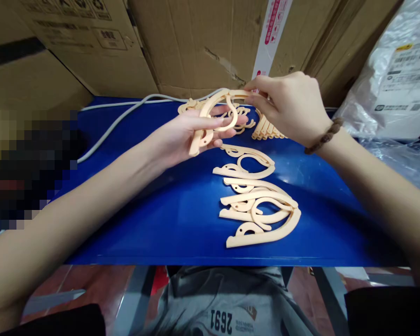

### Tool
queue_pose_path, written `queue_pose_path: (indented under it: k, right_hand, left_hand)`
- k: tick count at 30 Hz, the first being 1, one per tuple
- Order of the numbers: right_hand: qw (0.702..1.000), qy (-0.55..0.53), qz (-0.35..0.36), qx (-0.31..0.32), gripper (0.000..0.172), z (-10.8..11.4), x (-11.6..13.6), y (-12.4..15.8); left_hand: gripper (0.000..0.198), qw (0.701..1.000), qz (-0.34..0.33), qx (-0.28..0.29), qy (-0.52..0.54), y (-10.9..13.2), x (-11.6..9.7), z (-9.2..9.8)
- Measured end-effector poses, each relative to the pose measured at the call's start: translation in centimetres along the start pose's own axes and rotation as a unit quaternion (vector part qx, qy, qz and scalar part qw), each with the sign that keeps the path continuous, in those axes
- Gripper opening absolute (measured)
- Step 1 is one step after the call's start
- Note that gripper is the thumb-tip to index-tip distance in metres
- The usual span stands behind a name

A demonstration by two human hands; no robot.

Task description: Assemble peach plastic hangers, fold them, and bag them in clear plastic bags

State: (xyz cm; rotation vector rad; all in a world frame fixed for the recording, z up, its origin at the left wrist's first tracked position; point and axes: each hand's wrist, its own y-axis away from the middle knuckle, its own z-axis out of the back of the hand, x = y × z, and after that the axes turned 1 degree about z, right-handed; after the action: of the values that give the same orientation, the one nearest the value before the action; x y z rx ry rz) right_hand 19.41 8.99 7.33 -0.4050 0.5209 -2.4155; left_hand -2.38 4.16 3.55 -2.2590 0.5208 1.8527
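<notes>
A beige plastic folding hanger (213, 103) is held up between my two hands over the blue table. My left hand (189, 133) is wrapped round its lower left arm, thumb across the front and fingers behind. The fingertips of my right hand (283, 100) pinch the other arm, whose far end they hide. Just below, more folded hangers lie on the table: one hanger (255, 175) by itself and an overlapping group (266, 214) nearer the front edge. Behind my hands lie small curved beige pieces (243, 114) and a row of straight beige arms (266, 130).
Cardboard boxes (203, 46) stand along the back of the blue table (154, 224). A white cable (115, 123) runs across the left rear. Bubble-wrapped packages (388, 84) with a printed label sit at the right. A pixelated dark area covers the left side.
</notes>
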Motion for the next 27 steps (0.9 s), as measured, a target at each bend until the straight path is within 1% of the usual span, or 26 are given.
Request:
queue_pose_path:
  k: [2, 4, 6, 9, 11, 13, 15, 17, 20, 22, 24, 27]
  right_hand:
    - [1.0, -0.007, 0.005, 0.004, 0.033, -0.3, 0.0, -0.1]
    - [0.999, -0.05, 0.003, 0.015, 0.035, -0.4, -0.2, -0.2]
    - [0.992, -0.121, -0.015, 0.039, 0.038, -0.3, -0.4, -0.3]
    - [0.97, -0.224, -0.052, 0.084, 0.038, 0.2, -0.3, -0.5]
    - [0.957, -0.26, -0.063, 0.109, 0.036, 0.7, -0.1, -0.6]
    - [0.95, -0.275, -0.083, 0.125, 0.033, 1.2, -0.1, -0.9]
    - [0.953, -0.246, -0.124, 0.13, 0.032, 1.4, -0.6, -1.2]
    - [0.962, -0.18, -0.169, 0.117, 0.035, 1.2, -1.8, -1.5]
    - [0.967, -0.077, -0.227, 0.084, 0.044, 0.6, -4.6, -1.8]
    - [0.959, -0.001, -0.27, 0.086, 0.041, 0.1, -6.6, -1.9]
    - [0.943, 0.075, -0.308, 0.101, 0.04, -0.5, -8.1, -1.7]
    - [0.921, 0.153, -0.339, 0.119, 0.042, -1.4, -9.1, -1.3]
  left_hand:
    - [0.047, 0.996, 0.014, 0.03, 0.08, 0.3, -0.1, -0.5]
    - [0.057, 0.994, 0.021, 0.044, 0.098, 0.3, -0.2, -0.7]
    - [0.056, 0.997, 0.022, 0.035, 0.058, 0.3, -0.2, -0.6]
    - [0.043, 1.0, 0.02, 0.01, -0.019, 0.3, -0.4, -0.4]
    - [0.039, 0.998, 0.019, 0.002, -0.057, 0.3, -0.5, -0.3]
    - [0.041, 0.993, -0.008, -0.017, -0.116, 0.3, -0.3, 0.0]
    - [0.043, 0.981, -0.052, -0.045, -0.184, 0.1, 0.0, 0.4]
    - [0.044, 0.967, -0.081, -0.064, -0.232, -0.2, 0.6, 1.0]
    - [0.038, 0.962, -0.077, -0.08, -0.248, -0.8, 1.4, 1.4]
    - [0.032, 0.961, -0.076, -0.091, -0.249, -1.0, 1.7, 1.3]
    - [0.029, 0.96, -0.075, -0.093, -0.252, -0.9, 1.8, 0.9]
    - [0.031, 0.957, -0.062, -0.103, -0.263, -0.6, 1.5, 0.1]
